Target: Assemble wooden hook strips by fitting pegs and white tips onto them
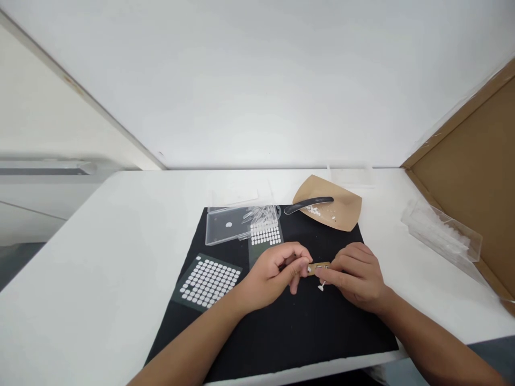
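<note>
My left hand [277, 271] and my right hand [356, 273] meet over a black mat [281, 332], and both pinch a small brown strip [319, 267] held between their fingertips. A tiny white piece [321, 287] hangs or lies just below the strip, by my right fingers. A sheet of white round dots [209, 280] lies left of my left hand. A second, smaller dot sheet [265, 236] sits just behind that hand.
Behind the mat's left part lie a clear plastic case [225, 225] and several clear plastic pieces [263, 213]. A brown paper piece [336, 206] holds a black tool [308, 205] and small white bits. A clear plastic package [442, 236] and a cardboard panel [475, 177] stand right.
</note>
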